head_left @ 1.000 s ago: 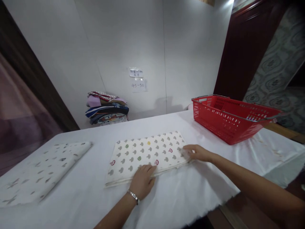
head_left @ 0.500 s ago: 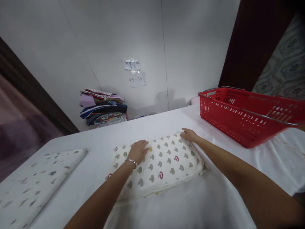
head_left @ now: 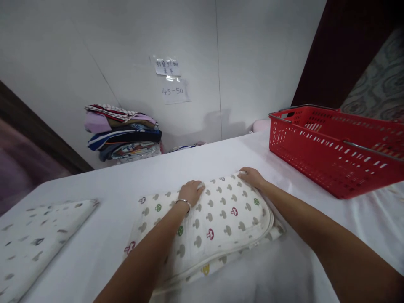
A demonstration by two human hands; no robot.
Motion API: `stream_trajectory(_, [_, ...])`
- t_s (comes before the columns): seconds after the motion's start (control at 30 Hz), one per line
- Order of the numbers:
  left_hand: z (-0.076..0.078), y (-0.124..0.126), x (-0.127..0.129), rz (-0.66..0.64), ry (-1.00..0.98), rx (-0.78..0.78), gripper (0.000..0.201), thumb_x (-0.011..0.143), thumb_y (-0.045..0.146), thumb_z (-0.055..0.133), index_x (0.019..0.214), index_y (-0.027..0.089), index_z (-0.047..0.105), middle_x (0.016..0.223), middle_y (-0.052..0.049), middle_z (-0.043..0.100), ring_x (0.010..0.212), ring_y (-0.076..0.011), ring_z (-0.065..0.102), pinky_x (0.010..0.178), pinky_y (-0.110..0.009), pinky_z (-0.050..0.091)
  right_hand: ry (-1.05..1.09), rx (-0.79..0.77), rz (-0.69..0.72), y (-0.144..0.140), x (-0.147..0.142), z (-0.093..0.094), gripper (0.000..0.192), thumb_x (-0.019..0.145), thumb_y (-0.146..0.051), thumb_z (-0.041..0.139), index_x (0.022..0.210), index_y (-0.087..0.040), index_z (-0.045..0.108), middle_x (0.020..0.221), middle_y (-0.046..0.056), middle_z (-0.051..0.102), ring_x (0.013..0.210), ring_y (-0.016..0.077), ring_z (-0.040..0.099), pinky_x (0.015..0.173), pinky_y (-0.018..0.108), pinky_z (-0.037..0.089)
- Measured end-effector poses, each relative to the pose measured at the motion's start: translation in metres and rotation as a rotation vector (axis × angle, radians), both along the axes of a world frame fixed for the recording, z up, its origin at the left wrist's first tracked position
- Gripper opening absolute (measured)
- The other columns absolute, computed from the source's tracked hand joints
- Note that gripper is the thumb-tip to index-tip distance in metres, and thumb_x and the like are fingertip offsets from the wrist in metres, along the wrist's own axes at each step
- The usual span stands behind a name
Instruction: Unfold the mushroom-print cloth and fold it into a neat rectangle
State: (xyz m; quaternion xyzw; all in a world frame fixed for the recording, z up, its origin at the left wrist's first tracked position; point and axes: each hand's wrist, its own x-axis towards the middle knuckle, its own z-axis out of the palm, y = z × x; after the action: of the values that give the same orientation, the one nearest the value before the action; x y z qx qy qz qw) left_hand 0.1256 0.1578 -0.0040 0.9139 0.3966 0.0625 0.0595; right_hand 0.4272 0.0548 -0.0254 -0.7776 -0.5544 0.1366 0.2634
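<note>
A folded white cloth [head_left: 217,219] printed with grey, red and green mushrooms lies in front of me in several layers. At its far edge, left of the middle, my left hand [head_left: 191,192] is closed, with a bit of the white fabric bunched at the fingertips. A silver bracelet is on that wrist. My right hand [head_left: 251,176] grips the far right corner between thumb and fingers. Toward me, the lower layers stick out past the top fold. My left forearm hides part of the cloth's left side.
Another folded cloth [head_left: 41,240] with a leaf-like print lies on the white-covered table [head_left: 110,214] at left. A red basket [head_left: 318,164] stands at the right. Beyond the far edge is a stack of folded fabrics [head_left: 124,134], by a wall with paper signs [head_left: 175,91].
My left hand has gone from lying on the cloth to pinching its far edge, slightly further right. My right hand has closed on the corner. The near layers show more, and the view has shifted.
</note>
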Motion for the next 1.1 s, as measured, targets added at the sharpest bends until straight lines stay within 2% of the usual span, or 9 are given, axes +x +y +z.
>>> stream_trajectory(0.1, [0.001, -0.014, -0.005, -0.071, -0.067, 0.112, 0.043, 0.090, 0.037, 0.034, 0.128, 0.019, 0.045, 0.130, -0.009, 0.050, 0.121, -0.0225, 0.042, 0.102, -0.042, 0.031, -0.082, -0.006, -0.015, -0.005, -0.009, 0.013, 0.038, 0.079, -0.037, 0.055, 0.110, -0.018, 0.061, 0.111, 0.011, 0.062, 0.103, 0.0273, 0.055, 0.087, 0.038, 0.042])
stream_trajectory(0.2, [-0.003, -0.030, -0.007, -0.172, -0.068, 0.194, 0.051, 0.090, 0.043, 0.033, 0.134, 0.020, 0.037, 0.143, -0.007, 0.034, 0.133, -0.0231, 0.026, 0.110, -0.046, 0.017, -0.326, 0.098, 0.097, -0.012, -0.037, 0.024, 0.050, 0.084, -0.038, 0.048, 0.128, -0.015, 0.048, 0.135, 0.014, 0.043, 0.127, 0.0300, 0.034, 0.103, 0.044, 0.027])
stream_trajectory(0.33, [-0.019, -0.037, -0.001, -0.200, 0.021, 0.114, 0.064, 0.087, 0.057, 0.027, 0.139, 0.020, 0.030, 0.148, -0.007, 0.024, 0.137, -0.0242, 0.017, 0.111, -0.048, 0.014, -0.471, 0.086, 0.428, -0.018, -0.079, 0.015, 0.063, 0.088, -0.054, 0.036, 0.139, -0.018, 0.032, 0.147, 0.009, 0.026, 0.135, 0.0269, 0.018, 0.109, 0.045, 0.016])
stream_trajectory(0.5, [-0.014, -0.037, 0.003, -0.200, 0.082, -0.017, 0.068, 0.086, 0.060, 0.023, 0.140, 0.019, 0.028, 0.149, -0.006, 0.020, 0.137, -0.0229, 0.014, 0.111, -0.048, 0.012, -0.435, -0.052, 0.461, -0.019, -0.087, 0.001, 0.069, 0.088, -0.062, 0.024, 0.142, -0.020, 0.026, 0.148, 0.008, 0.021, 0.136, 0.0264, 0.015, 0.109, 0.048, 0.013])
stream_trajectory(0.67, [0.009, -0.033, -0.053, -0.078, 0.054, 0.087, 0.067, 0.085, 0.061, 0.027, 0.139, 0.022, 0.031, 0.149, -0.005, 0.020, 0.138, -0.0237, 0.012, 0.111, -0.049, 0.008, -0.398, -0.071, 0.461, -0.029, -0.076, 0.013, 0.064, 0.090, -0.058, 0.023, 0.140, -0.019, 0.032, 0.148, 0.010, 0.019, 0.136, 0.0269, 0.013, 0.108, 0.047, 0.015])
stream_trajectory(0.77, [0.004, -0.022, -0.107, 0.140, 0.118, 0.083, 0.067, 0.084, 0.061, 0.030, 0.139, 0.022, 0.031, 0.147, -0.008, 0.024, 0.136, -0.0294, 0.016, 0.108, -0.056, 0.010, -0.458, -0.008, 0.353, -0.042, -0.064, 0.010, 0.063, 0.089, -0.057, 0.028, 0.139, -0.019, 0.033, 0.148, 0.011, 0.019, 0.137, 0.0271, 0.011, 0.108, 0.050, 0.012])
stream_trajectory(0.83, [-0.005, -0.016, -0.133, 0.193, 0.148, 0.051, 0.067, 0.085, 0.060, 0.027, 0.141, 0.025, 0.024, 0.148, -0.007, 0.023, 0.136, -0.0285, 0.017, 0.107, -0.056, 0.014, -0.486, -0.008, 0.306, -0.051, -0.056, 0.002, 0.061, 0.089, -0.056, 0.030, 0.140, -0.022, 0.031, 0.147, 0.011, 0.023, 0.136, 0.0260, 0.013, 0.107, 0.052, 0.013])
stream_trajectory(0.97, [-0.016, -0.012, -0.146, 0.201, 0.184, 0.035, 0.067, 0.085, 0.060, 0.025, 0.142, 0.024, 0.021, 0.149, -0.005, 0.019, 0.137, -0.0262, 0.014, 0.108, -0.053, 0.015, -0.486, -0.038, 0.295, -0.057, -0.047, -0.012, 0.059, 0.089, -0.055, 0.031, 0.139, -0.023, 0.032, 0.147, 0.010, 0.025, 0.136, 0.0252, 0.016, 0.106, 0.052, 0.016])
stream_trajectory(1.1, [-0.012, -0.010, -0.137, 0.195, 0.184, 0.017, 0.068, 0.085, 0.060, 0.023, 0.142, 0.024, 0.020, 0.149, -0.006, 0.018, 0.137, -0.0260, 0.013, 0.108, -0.053, 0.014, -0.469, -0.048, 0.306, -0.052, -0.047, -0.008, 0.059, 0.089, -0.055, 0.032, 0.139, -0.023, 0.032, 0.147, 0.010, 0.025, 0.136, 0.0248, 0.015, 0.106, 0.052, 0.017])
